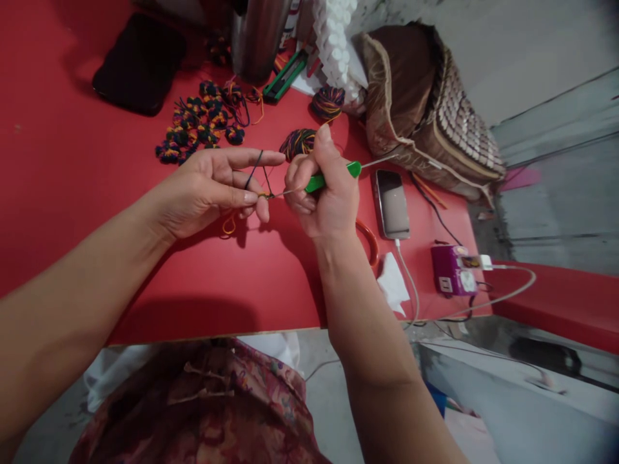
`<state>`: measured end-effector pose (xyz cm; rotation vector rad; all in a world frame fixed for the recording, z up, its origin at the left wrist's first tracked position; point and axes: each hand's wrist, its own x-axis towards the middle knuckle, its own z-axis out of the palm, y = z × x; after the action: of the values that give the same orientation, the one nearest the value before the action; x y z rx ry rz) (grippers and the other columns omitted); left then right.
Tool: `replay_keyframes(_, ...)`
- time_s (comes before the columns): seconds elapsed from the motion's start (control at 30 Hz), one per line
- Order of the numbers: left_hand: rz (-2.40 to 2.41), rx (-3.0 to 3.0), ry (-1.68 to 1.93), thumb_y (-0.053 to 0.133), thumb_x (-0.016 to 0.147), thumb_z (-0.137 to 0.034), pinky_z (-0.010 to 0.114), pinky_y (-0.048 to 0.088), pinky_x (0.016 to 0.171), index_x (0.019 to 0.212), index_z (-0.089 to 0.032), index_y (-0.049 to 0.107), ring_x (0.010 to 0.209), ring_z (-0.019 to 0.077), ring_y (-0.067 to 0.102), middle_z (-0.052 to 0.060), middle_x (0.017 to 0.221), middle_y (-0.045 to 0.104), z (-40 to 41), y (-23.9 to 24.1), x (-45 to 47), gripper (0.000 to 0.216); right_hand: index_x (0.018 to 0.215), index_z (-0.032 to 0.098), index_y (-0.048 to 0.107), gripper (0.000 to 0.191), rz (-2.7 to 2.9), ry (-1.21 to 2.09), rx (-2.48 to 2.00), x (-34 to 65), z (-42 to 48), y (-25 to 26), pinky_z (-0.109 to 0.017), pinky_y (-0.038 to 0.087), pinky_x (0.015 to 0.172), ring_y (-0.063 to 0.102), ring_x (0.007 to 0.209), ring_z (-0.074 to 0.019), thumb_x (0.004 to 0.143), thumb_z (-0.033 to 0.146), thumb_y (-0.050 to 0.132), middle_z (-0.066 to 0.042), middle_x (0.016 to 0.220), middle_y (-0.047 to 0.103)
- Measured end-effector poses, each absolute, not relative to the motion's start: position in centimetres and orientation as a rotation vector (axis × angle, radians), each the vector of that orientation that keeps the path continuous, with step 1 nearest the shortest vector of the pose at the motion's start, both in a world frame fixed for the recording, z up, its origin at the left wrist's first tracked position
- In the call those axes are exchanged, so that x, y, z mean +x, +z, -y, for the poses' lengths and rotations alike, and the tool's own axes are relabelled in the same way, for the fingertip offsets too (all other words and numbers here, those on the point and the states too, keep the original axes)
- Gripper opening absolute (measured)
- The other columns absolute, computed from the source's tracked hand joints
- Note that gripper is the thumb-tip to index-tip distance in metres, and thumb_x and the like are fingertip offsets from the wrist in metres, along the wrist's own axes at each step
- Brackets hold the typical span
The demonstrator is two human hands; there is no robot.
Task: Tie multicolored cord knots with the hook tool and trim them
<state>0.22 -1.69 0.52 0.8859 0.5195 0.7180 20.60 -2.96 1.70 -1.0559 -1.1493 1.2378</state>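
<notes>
A crochet hook with a green handle (355, 169) is gripped in my right hand (325, 183), its thin metal shaft pointing left toward my other hand. Between thumb and fingertip my left hand (213, 187) pinches a small bit of yarn work (265, 195). Dark yarn (255, 169) loops over the stretched index finger and runs down to the hook's tip. An orange yarn tail (229, 225) hangs below the left fingers. Just behind my right hand lies a multicoloured yarn ball (297, 143), partly hidden by it. A second yarn ball (327, 103) sits farther back.
Small yarn pieces (200, 122) are heaped on the red table (271, 283). Behind them stand a metal container (258, 38) and a green cutter (285, 77). A dark phone (140, 64) lies left; a charging phone (392, 205), purple power box (453, 269) and bag (425, 103) are right.
</notes>
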Motion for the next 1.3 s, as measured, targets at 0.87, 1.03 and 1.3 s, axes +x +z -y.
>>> replay_keyframes(0.87, -0.581, 0.652, 0.91, 0.094, 0.074, -0.006, 0.02, 0.059, 0.068, 0.123, -0.019, 0.083, 0.065, 0.0085, 0.071, -0.003, 0.084, 0.081, 1.4, 0.6, 0.8, 0.051, 0.085, 0.038, 0.078, 0.019, 1.549, 1.056, -1.193, 19.7, 5.2, 3.7, -0.046, 0.07, 0.094, 0.077, 0.109, -0.0326, 0.099, 0.045, 0.089, -0.007, 0.1, 0.081)
replay_keyframes(1.03, -0.605, 0.702, 0.935, 0.094, 0.077, -0.008, 0.021, 0.056, 0.067, 0.131, -0.023, 0.076, 0.062, 0.0091, 0.071, -0.007, 0.076, 0.076, 1.4, 0.6, 0.9, 0.059, 0.093, 0.034, 0.076, 0.032, 1.623, 0.852, -1.213, 19.5, 4.5, 1.8, -0.043, 0.066, 0.105, 0.075, 0.115, -0.0305, 0.103, 0.064, 0.082, -0.007, 0.101, 0.076)
replay_keyframes(1.3, -0.73, 0.738, 1.068, 0.087, 0.08, 0.003, 0.025, 0.052, 0.065, 0.138, -0.019, 0.078, 0.06, 0.0117, 0.065, -0.004, 0.075, 0.076, 2.2, 1.6, 1.6, 0.062, 0.109, 0.035, 0.077, 0.039, 1.9, 0.38, -1.341, 19.1, 4.9, 0.6, -0.039, 0.065, 0.1, 0.079, 0.111, -0.0275, 0.119, 0.063, 0.051, -0.008, 0.117, 0.084)
